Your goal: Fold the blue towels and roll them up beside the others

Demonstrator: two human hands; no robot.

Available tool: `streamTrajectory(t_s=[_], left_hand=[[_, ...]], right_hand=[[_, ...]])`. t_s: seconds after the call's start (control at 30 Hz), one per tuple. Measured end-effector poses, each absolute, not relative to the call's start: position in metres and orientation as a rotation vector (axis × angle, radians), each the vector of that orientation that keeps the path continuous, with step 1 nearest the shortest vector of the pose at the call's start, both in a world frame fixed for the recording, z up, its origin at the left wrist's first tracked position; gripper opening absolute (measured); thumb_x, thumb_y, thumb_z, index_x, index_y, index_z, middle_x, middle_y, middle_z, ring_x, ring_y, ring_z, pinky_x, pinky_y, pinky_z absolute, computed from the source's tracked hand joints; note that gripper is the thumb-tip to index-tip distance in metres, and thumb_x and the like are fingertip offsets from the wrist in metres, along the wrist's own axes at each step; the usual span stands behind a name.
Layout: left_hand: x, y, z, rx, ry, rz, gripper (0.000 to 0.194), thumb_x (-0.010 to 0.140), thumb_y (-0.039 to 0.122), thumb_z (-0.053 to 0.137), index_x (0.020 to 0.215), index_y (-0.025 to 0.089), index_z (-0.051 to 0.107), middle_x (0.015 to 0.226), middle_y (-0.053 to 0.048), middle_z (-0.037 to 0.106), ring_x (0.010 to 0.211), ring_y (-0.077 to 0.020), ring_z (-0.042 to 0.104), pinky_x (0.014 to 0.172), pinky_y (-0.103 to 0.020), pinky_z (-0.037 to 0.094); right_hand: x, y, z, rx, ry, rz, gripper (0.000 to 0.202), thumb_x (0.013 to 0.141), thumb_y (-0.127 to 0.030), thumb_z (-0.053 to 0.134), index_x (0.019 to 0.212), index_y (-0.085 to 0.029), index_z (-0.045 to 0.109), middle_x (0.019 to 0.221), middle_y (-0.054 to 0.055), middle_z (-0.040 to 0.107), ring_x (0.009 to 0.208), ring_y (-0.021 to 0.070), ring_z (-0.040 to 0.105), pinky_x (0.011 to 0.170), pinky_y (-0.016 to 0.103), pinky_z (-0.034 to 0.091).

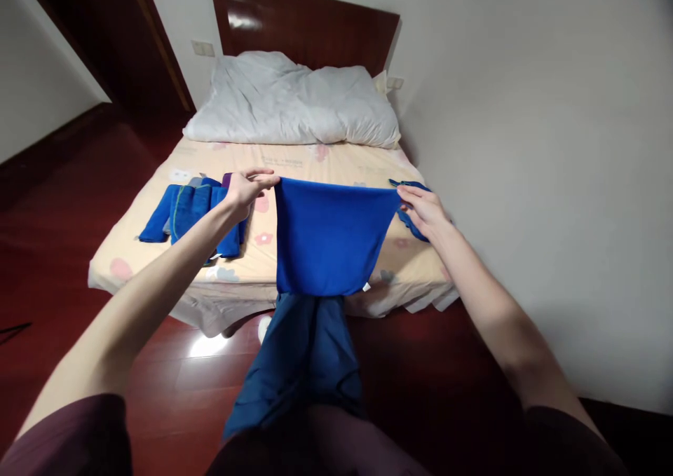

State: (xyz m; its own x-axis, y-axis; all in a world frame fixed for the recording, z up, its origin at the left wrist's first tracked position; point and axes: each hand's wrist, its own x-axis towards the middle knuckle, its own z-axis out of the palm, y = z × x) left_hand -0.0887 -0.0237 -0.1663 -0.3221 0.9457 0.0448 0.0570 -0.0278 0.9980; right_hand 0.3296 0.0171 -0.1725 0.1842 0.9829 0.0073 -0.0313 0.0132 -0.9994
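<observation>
Blue cloth (329,238) is hanging stretched between my hands, and I am holding it up in the air over the foot of the bed (294,164). My left hand (247,190) is pinching one top corner between fingers and thumb; my right hand (423,209) is gripping the other corner. Below my hands, a darker blue garment (299,360) is hanging down toward the floor (78,280). Just left of my left hand, folded blue clothes (192,213) are lying on the sheet. Beyond both hands, a white pillow (294,101) is resting against the headboard (310,24).
</observation>
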Motion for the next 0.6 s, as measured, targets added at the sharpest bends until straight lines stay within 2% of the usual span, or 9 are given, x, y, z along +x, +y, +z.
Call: streamTrajectory(t_s=[0.13,0.33,0.43,0.5,0.6], left_hand=[[-0.09,0.031,-0.167,1.176,1.5,1.591,0.053,0.056,0.041,0.097,0.096,0.015,0.075,0.083,-0.007,0.075,0.085,-0.0229,0.07,0.075,-0.035,0.056],[-0.106,0.04,-0.183,1.421,1.363,1.736,0.064,0.063,0.058,0.092,0.111,0.02,0.076,0.096,-0.009,0.078,0.096,-0.0271,0.073,0.085,-0.039,0.061],[-0.115,0.012,-0.226,1.501,1.49,1.693,0.065,0.065,0.06,0.089,0.113,0.017,0.078,0.098,-0.009,0.079,0.097,-0.0267,0.074,0.089,-0.038,0.061],[-0.118,-0.016,-0.271,1.505,1.609,1.617,0.064,0.068,0.061,0.086,0.113,0.015,0.078,0.099,-0.01,0.079,0.097,-0.0266,0.075,0.09,-0.037,0.06],[-0.117,-0.061,-0.349,1.429,1.735,1.329,0.065,0.071,0.059,0.082,0.118,0.015,0.077,0.096,-0.01,0.08,0.09,-0.0264,0.076,0.084,-0.036,0.06]], right_hand=[[0.307,0.081,-0.189,-1.243,-1.059,0.935,0.04,0.061,-0.039,0.098,0.087,-0.019,0.074,0.084,0.001,0.075,0.068,0.01,0.064,0.053,0.019,0.045],[0.302,0.1,-0.221,-1.029,-1.181,0.684,0.046,0.071,-0.056,0.088,0.096,-0.021,0.071,0.099,0.006,0.077,0.089,0.0176,0.071,0.072,0.027,0.057],[0.302,0.071,-0.264,-1.07,-1.261,0.667,0.047,0.073,-0.059,0.084,0.096,-0.02,0.071,0.097,0.008,0.077,0.089,0.0201,0.072,0.079,0.032,0.058],[0.299,0.042,-0.31,-1.137,-1.291,0.714,0.047,0.074,-0.06,0.081,0.095,-0.02,0.071,0.093,0.009,0.076,0.084,0.0203,0.072,0.079,0.033,0.058],[0.291,-0.005,-0.39,-1.278,-1.301,0.872,0.044,0.074,-0.061,0.077,0.09,-0.02,0.072,0.087,0.009,0.077,0.079,0.0215,0.071,0.076,0.034,0.058]])
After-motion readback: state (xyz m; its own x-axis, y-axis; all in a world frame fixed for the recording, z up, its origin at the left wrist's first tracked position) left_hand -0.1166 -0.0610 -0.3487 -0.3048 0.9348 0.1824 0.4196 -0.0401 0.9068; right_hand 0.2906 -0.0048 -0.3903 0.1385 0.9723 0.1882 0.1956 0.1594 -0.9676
